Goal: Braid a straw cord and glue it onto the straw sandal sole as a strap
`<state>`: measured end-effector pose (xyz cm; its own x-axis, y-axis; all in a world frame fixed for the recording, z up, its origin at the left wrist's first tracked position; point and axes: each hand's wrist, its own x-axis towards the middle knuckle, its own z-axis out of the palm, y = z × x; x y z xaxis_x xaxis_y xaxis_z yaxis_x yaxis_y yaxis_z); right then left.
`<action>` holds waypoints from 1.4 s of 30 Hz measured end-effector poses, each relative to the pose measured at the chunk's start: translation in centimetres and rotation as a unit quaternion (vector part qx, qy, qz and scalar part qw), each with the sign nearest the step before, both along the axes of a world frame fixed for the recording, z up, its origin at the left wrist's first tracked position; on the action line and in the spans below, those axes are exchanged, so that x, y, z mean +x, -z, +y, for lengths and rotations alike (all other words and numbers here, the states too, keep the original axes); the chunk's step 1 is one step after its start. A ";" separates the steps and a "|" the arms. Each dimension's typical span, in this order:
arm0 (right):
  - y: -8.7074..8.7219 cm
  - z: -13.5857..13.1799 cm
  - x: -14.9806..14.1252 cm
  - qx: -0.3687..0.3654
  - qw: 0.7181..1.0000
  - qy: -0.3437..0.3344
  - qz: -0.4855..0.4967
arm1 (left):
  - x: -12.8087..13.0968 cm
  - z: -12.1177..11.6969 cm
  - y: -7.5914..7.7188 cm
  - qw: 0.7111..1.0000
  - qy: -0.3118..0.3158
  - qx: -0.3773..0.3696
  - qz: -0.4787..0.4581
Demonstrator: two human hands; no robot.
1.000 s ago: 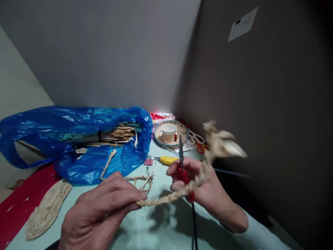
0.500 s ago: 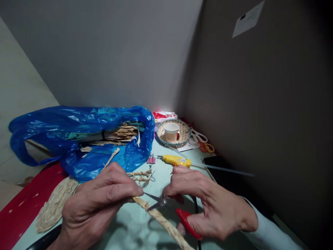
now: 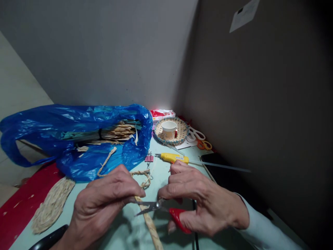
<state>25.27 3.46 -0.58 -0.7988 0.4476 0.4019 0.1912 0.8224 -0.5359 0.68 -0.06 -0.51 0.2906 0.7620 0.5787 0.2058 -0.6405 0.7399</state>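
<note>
My left hand (image 3: 109, 201) pinches the upper end of a twisted straw cord (image 3: 152, 231), which slants down toward the bottom edge. Small scissors (image 3: 179, 220) with red handles are in my right hand (image 3: 203, 201), thumb through one loop. Their blades are parted a little and lie across the cord just below my left fingertips. Behind my left hand, a loop of thin braided straw (image 3: 142, 172) rests on the table. A yellow hot glue gun (image 3: 174, 158) with a long clear glue stick lies beyond my right hand.
A blue plastic bag (image 3: 85, 163) holding bundled dry straw stands at back left. Further right are a woven tray (image 3: 158, 137) with a paper cup (image 3: 169, 130), white scissors (image 3: 196, 133) and orange scissors (image 3: 204, 144). A pink binder clip (image 3: 149, 158) and a coiled straw bundle (image 3: 53, 205) also lie here.
The scissor blades have come closer together, and the scissors have shifted left toward my left fingertips. The cord now hangs more steeply. The whole view has moved slightly.
</note>
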 end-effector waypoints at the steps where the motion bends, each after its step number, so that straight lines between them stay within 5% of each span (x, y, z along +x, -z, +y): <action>1: 0.1 0.1 -0.1 0.001 1.000 -0.004 0.003 | 0.1 0.0 0.0 1.000 0.001 -0.005 -0.004; 11: -0.3 0.2 -0.3 -0.025 0.999 -0.029 0.026 | 0.3 0.2 0.6 0.999 0.006 -0.039 -0.030; 42: 0.6 0.4 -0.3 0.048 0.997 -0.014 0.057 | 0.4 0.4 1.3 0.997 0.011 -0.035 -0.066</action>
<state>24.98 3.81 -1.20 -0.7573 0.3800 0.5311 0.1089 0.8753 -0.4711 1.10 0.35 -1.86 0.2330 0.7962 0.5583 0.0900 -0.5893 0.8029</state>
